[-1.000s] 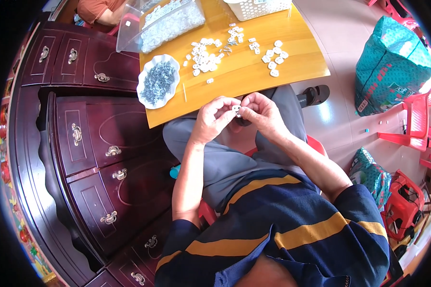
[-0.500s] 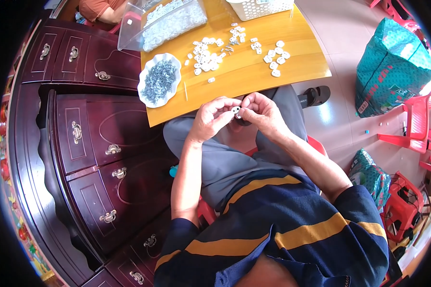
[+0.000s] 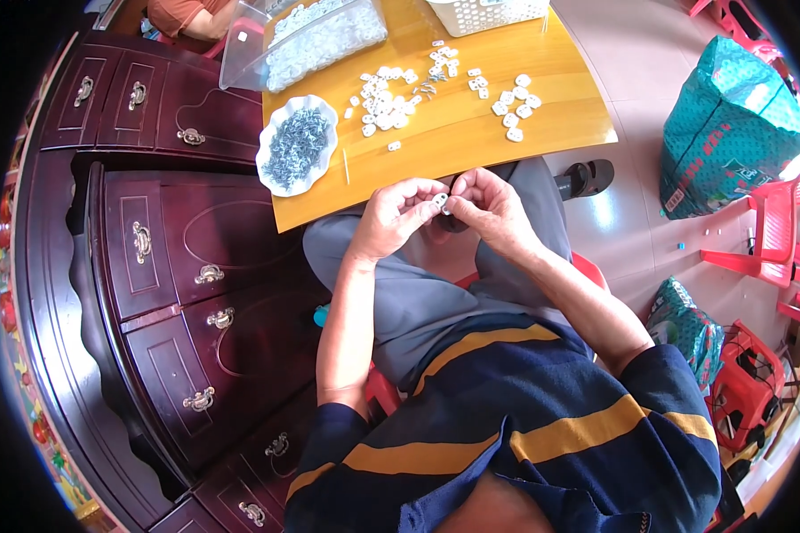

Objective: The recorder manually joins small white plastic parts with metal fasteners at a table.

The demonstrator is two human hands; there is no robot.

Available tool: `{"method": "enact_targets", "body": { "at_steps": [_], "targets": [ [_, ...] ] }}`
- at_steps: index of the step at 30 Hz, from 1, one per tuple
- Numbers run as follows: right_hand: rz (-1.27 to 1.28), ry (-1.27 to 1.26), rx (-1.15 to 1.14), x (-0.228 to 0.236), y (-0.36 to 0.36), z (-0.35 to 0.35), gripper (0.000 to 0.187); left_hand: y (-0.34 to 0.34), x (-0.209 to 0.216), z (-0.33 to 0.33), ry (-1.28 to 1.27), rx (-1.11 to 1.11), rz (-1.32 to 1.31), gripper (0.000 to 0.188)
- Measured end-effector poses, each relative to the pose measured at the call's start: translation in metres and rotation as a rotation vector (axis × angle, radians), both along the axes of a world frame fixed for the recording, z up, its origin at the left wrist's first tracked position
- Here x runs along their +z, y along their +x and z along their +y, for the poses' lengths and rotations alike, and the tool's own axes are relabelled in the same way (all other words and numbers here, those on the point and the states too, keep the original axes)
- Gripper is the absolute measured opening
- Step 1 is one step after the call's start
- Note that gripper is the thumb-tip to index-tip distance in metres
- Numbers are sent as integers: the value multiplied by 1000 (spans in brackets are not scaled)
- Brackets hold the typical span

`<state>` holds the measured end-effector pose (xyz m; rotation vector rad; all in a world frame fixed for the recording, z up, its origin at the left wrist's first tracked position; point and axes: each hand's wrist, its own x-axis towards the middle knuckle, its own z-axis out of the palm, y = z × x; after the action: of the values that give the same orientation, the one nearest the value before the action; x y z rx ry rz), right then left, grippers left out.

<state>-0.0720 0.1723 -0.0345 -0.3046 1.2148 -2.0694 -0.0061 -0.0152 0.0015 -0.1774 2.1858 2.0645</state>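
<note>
Piece [image 3: 441, 201], small and white with dark spots, held at the fingertips where both hands nearly meet, over the lap. Left hand [image 3: 388, 220]: thumb and fingers pinched on it from the left. Right hand [image 3: 492, 213]: likewise pinched, from the right. Grey trousers [image 3: 418, 293] below. Table [image 3: 471, 138] just beyond the hands, bearing: loose white block [image 3: 394, 146] ahead of left hand; thin stick [image 3: 347, 166] farther left; scalloped dish [image 3: 286, 189] of grey bits, left again; block heap [image 3: 384, 111], farther ahead; smaller cluster [image 3: 514, 107] ahead of right hand. Clear box [image 3: 243, 64] and white basket [image 3: 484, 21] farthest off. Dark cabinet [image 3: 227, 200] left of hands; teal bag [image 3: 720, 133] well right.
</note>
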Motion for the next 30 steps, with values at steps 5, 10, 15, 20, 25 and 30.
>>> {"method": "enact_targets", "body": {
  "at_steps": [5,10,15,20,25,30],
  "targets": [
    [33,35,1,2,-1,0,8,0,-1,-1,-53,-4,12,22],
    [10,5,16,2,-2,1,8,-1,-3,-1,-76,-3,25,22],
    [-26,-1,34,3,-3,2,8,0,0,-1,-41,-4,23,21],
    [-68,-32,55,2,-4,2,10,-1,4,-1,12,-17,32,20],
    [-18,-27,117,-6,-7,5,10,-2,9,0,-12,-55,42,19],
    [-26,-48,103,-5,-5,5,10,-3,12,0,-54,-68,46,18]
  ]
}}
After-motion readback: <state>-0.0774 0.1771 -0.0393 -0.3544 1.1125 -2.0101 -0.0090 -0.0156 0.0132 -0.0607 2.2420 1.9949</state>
